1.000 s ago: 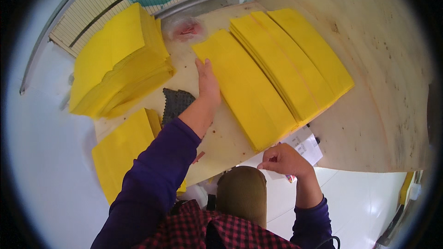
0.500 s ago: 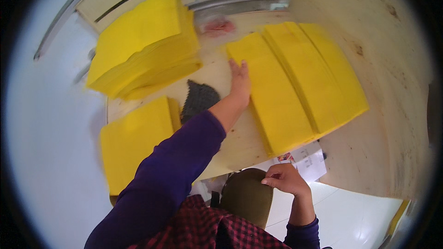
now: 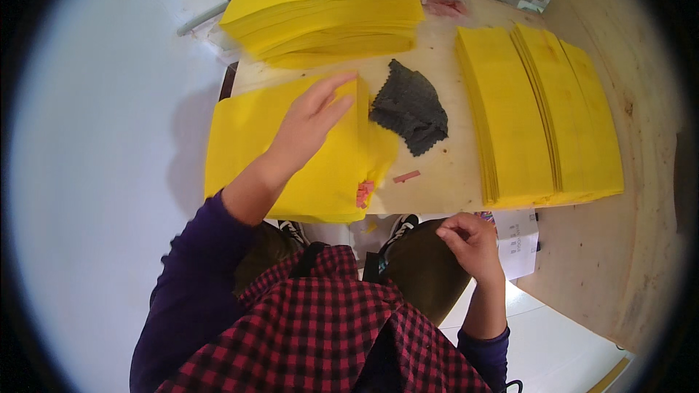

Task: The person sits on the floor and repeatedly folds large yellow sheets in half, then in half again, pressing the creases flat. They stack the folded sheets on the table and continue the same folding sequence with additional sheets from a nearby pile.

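My left hand (image 3: 309, 118) is over the near-left stack of yellow sheets (image 3: 247, 135), with its fingers stretched out and nothing in it. Whether it touches the top sheet I cannot tell. My right hand (image 3: 472, 242) hangs low in front of the table's near edge. Its thumb and fingertips are pressed together, and anything between them is hidden. Small pink pieces (image 3: 365, 193) sit at the near right corner of that stack. Just right of the stack lies a dark grey cloth (image 3: 411, 109) with zigzag edges.
A taller pile of yellow sheets (image 3: 328, 22) stands at the back left. Yellow stacks (image 3: 506, 116) line the right side beside a wooden panel (image 3: 641, 131). A pink strip (image 3: 406, 176) lies on the wooden table (image 3: 451, 175). A white printed box (image 3: 518, 247) is below.
My left hand has left the right-hand yellow stacks and moved left, over the near-left stack. The view has shifted, uncovering the grey cloth and pink pieces. My right hand stays pinched.
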The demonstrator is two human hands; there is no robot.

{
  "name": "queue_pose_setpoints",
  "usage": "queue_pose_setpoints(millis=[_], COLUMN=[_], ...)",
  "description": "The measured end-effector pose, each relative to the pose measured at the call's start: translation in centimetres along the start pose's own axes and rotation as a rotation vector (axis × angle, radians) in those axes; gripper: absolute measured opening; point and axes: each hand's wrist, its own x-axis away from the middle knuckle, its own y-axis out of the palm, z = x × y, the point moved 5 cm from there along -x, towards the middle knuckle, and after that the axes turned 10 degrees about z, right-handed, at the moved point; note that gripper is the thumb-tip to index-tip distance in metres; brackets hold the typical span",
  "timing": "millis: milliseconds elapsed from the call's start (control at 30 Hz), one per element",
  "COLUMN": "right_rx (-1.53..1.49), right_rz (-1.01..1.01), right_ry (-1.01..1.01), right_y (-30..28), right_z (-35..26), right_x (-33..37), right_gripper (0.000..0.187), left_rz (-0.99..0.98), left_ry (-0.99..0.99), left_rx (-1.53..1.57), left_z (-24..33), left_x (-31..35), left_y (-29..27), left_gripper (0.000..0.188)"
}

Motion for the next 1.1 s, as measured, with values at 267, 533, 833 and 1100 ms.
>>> queue_pose_setpoints(millis=[267, 533, 833, 1100], right_rx=[0.146, 0.163, -0.033, -0.067], right_rz=[-0.120, -0.073, -0.028, -0.052], right_ry=[-0.179, -0.198, -0.010, 0.028], right_y=[8.1, 11.6, 9.9, 9.9], right_z=[-2.8, -3.5, -1.9, -1.0], right_x=[-1.4, -2.1, 0.2, 1.1], right_gripper=[0.017, 0.020, 0.008, 0.007], left_rz=[-0.077, -0.059, 0.005, 0.071], left_ry=[0.058, 0.297, 0.333, 0.290], left_rx=[-0.411, -0.559, -0.481, -0.311], left_z=[-4.1, -3.3, -3.4, -4.1], left_x=[13.6, 14.4, 13.8, 13.4], left_y=[-4.5, -0.3, 0.9, 0.6], left_gripper=[0.051, 0.051, 0.040, 0.039])
